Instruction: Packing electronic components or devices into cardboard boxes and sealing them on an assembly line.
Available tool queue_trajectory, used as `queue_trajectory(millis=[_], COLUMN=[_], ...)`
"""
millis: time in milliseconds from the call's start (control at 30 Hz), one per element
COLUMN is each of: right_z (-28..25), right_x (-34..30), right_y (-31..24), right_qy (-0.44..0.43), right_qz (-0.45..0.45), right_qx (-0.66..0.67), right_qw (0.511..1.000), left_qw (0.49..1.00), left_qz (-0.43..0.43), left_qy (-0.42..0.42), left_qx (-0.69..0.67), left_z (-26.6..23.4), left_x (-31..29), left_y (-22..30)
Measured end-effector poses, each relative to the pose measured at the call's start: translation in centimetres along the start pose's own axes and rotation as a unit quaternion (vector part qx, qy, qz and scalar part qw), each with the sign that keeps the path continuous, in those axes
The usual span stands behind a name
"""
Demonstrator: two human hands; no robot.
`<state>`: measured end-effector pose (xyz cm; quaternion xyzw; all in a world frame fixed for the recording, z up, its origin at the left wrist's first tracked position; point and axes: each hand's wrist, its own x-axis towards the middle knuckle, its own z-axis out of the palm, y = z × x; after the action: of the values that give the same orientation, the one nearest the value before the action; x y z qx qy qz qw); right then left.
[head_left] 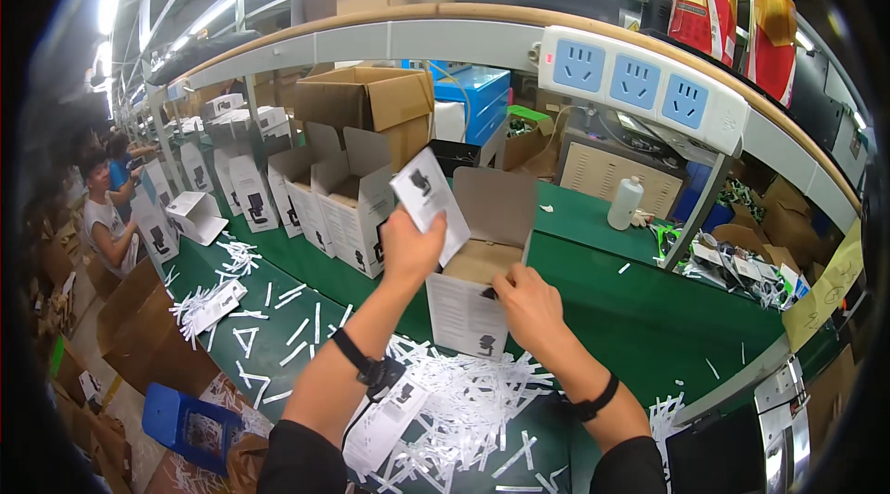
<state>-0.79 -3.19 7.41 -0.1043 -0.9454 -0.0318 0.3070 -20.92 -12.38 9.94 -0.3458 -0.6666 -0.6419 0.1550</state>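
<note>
In front of me an open white carton (464, 318) stands upright, its grey back flap (496, 202) raised. My left hand (411, 242) is closed on a white printed booklet (428, 186), held tilted just above the carton's left edge. My right hand (528, 304) grips the carton's front right rim, its fingertips partly hidden over the edge. A heap of narrow white paper strips (473, 401) lies in front of the carton. Beside my left forearm rests a stack of similar white booklets (385, 424).
Several open white cartons (343, 225) stand in a row to the left. A power strip (635, 82) is fixed to the shelf beam above. A clear bottle (626, 202) stands at the back right. A blue stool (190, 424) is on the floor; a person (111, 225) sits far left.
</note>
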Motion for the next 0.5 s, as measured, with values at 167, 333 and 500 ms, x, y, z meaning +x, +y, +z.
queue_trajectory(millis=[167, 333, 500], right_z=[-1.8, -2.7, -2.9], right_x=[-4.0, -6.8, -7.8], right_y=[1.6, 1.8, 1.3], right_qy=[-0.018, 0.0, 0.259], right_qz=[-0.021, -0.006, 0.106], right_qx=[-0.019, -0.016, 0.092], right_qw=[0.999, 1.0, 0.956], left_qw=[0.966, 0.984, 0.985], left_qz=[0.171, 0.154, 0.154], left_qy=[0.018, -0.039, -0.059], left_qx=[0.193, 0.079, -0.044], left_z=[2.7, 4.7, 3.5], left_x=[-3.8, -5.5, -5.7], left_y=[-0.9, 0.4, 2.8])
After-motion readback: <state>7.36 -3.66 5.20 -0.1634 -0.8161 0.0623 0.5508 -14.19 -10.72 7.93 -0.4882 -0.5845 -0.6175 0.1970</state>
